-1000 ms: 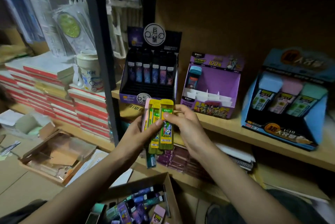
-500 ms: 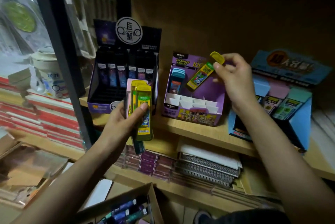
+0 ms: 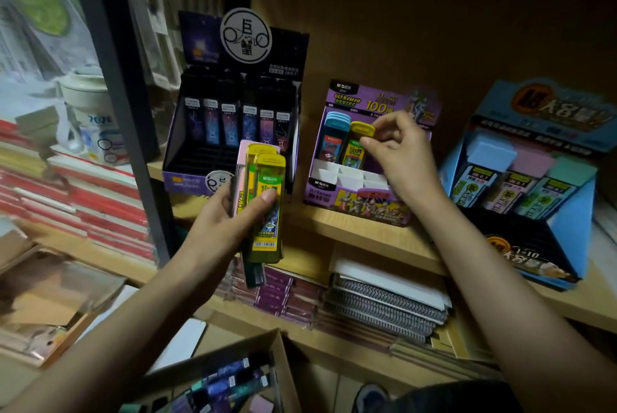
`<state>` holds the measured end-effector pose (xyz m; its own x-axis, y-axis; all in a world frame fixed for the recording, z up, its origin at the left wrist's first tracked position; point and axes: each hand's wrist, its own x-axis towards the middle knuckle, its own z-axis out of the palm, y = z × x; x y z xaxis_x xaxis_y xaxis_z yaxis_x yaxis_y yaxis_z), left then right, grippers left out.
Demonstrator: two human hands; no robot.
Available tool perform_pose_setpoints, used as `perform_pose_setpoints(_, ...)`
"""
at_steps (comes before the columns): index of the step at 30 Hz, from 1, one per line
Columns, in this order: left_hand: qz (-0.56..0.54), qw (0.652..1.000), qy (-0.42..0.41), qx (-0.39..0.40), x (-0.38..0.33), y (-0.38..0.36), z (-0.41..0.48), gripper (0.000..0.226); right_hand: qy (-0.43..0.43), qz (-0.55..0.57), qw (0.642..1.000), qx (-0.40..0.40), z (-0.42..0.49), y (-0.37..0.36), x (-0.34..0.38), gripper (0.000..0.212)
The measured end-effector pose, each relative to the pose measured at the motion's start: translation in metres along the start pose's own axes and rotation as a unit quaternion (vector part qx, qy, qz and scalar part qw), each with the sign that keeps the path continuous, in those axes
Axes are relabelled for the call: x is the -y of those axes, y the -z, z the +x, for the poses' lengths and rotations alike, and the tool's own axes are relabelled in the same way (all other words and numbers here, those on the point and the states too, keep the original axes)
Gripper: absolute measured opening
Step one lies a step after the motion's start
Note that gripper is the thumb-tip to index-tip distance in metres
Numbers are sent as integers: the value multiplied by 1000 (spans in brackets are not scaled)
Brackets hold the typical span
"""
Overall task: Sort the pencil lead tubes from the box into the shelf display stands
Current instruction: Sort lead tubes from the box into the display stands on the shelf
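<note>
Right hand (image 3: 397, 148) pinches yellow-capped lead tube (image 3: 355, 145), seating it in far row of purple Ultraman stand (image 3: 354, 205) beside blue-capped tubes (image 3: 335, 137); most slots bare. Left hand (image 3: 227, 222) grips tube stack (image 3: 267, 199); more in near cardboard box (image 3: 283, 372), early days by look of it

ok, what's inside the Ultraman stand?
Blue-capped tubes back left, a yellow tube beside them in the right hand, white dividers in front. The hand hides the slots behind it.
</note>
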<state>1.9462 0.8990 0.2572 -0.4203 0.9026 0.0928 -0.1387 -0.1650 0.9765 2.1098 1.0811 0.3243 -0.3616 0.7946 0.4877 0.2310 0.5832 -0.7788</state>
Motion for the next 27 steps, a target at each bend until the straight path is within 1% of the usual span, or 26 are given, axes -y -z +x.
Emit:
perform_pose_setpoints(2, -3, 1000, 2, -3, 0, 2, -3, 43, -2, -14, 1000, -16, -2, 2, 3, 21)
perform_pose_setpoints(3, -3, 1000, 3, -4, 0, 3, -5, 44, 9, -40, 998, -37, -5, 4, 7, 20)
perform_pose_setpoints(5, -5, 1000, 7, -1, 0, 4, -9, 45, 62, -106, 989, -84, -13, 10, 17, 17)
perform_pose_setpoints(6, -6, 1000, 8, 1, 0, 4, -11, 45, 84, -114, 986, -92, -19, 11, 25, 14)
perform_pose_setpoints(7, -6, 1000, 8, 3, 0, 4, -13, 45, 90, -98, 988, -78, -26, 9, 32, 11)
perform_pose_setpoints(8, -6, 1000, 8, 7, 0, 4, -15, 44, 74, -58, 995, -39, -35, 6, 40, 8)
perform_pose_setpoints(9, -5, 1000, 8, 13, 0, 3, -17, 44, 34, 1, 999, 20, -44, 0, 48, 6)
perform_pose_setpoints(10, -3, 1000, 10, 20, 1, 1, -18, 44, -22, 60, 995, 83, -54, -8, 55, 4)
perform_pose_setpoints(11, -1, 1000, 13, 27, 2, 0, -19, 45, -81, 104, 982, 134, -63, -17, 60, 4)
perform_pose_setpoints(12, -1, 999, 16, 35, 3, -1, -20, 46, -128, 125, 969, 169, -70, -24, 63, 9)
perform_pose_setpoints(13, -1, 999, 18, 40, 4, -2, -20, 45, -156, 135, 960, 189, -76, -31, 65, 12)
perform_pose_setpoints(15, -2, 999, 20, 48, 5, -1, -20, 44, -179, 147, 951, 206, -82, -41, 66, 13)
perform_pose_setpoints(20, -7, 999, 21, 42, 7, -4, -20, 55, -200, 190, 940, 203, -81, -45, 64, 13)
perform_pose_setpoints(22, -23, 999, 15, 43, 7, -9, -19, 52, -203, 201, 939, 192, -78, -44, 63, 17)
perform_pose_setpoints(25, -64, 997, 7, 50, 5, -14, -18, 44, -214, 224, 938, 157, -72, -41, 63, 10)
perform_pose_setpoints(27, -76, 995, 8, 60, 4, -16, -19, 43, -225, 245, 936, 116, -66, -36, 63, 11)
